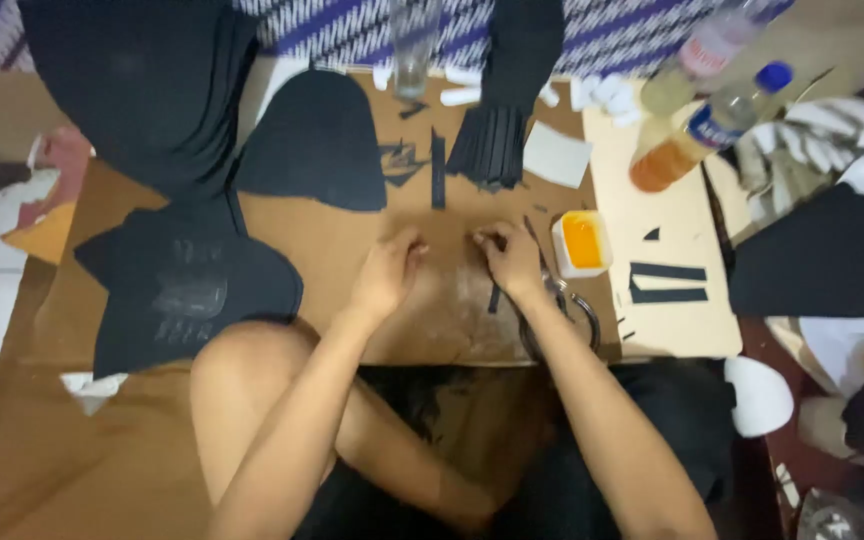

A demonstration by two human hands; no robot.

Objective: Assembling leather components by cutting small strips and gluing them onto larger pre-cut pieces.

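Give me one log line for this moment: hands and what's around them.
left hand: on brown board | right hand: pinching black strip | scissors: beside right hand | orange glue tub: right of it

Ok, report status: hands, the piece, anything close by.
Left hand and right hand down on the brown board, pinching a thin black strip. Scissors beside right wrist; glue tub just right.

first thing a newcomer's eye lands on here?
Probably the small tub of bright orange paste, the one vivid spot on the brown cardboard work surface, just right of the right hand. Next, the left hand and right hand, close together at centre, fingers pinched over something too small to identify. Large black fabric pieces fill the left side.
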